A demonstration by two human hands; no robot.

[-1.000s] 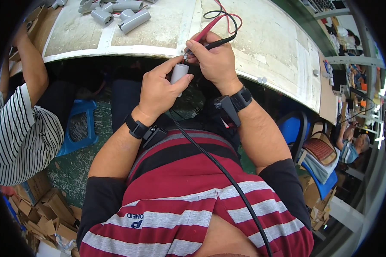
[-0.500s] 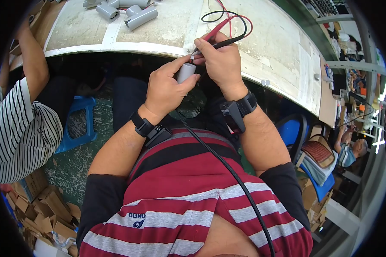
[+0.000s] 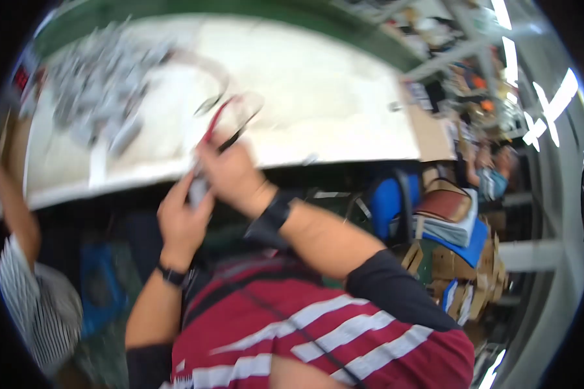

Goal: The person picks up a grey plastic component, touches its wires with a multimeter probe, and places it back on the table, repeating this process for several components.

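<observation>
At the near edge of a pale worktop point(image 3: 331, 97), seen from above through a round fisheye view blurred by motion, a person in a dark red and grey striped shirt point(image 3: 266, 318) works with 2 bare hands close together. The left hand point(image 3: 183, 222) is clamped around a short grey cylinder point(image 3: 199, 192), held between thumb and fingers just in front of the worktop's edge. The right hand point(image 3: 232, 174) is closed around 2 slim probes, a red probe point(image 3: 212, 127) and a black probe point(image 3: 231, 141), whose rear ends point up and away from the person. Its fingertips are beside the cylinder's upper end; blur hides whether the probe tips touch it. Thin leads point(image 3: 209, 105) loop on the worktop beyond. Each wrist wears a black strap.

On the worktop's left side lies a large heap of grey tubular parts point(image 3: 100, 84), their details smeared. At far left, a co-worker's bare arm and striped shirt point(image 3: 42, 311) show, near a blue stool point(image 3: 100, 285). To the right are a blue chair point(image 3: 394, 204) with a brown cushion point(image 3: 443, 206), cardboard boxes point(image 3: 457, 262) and, further off, another person point(image 3: 492, 175) beneath bright ceiling lights point(image 3: 555, 113).
</observation>
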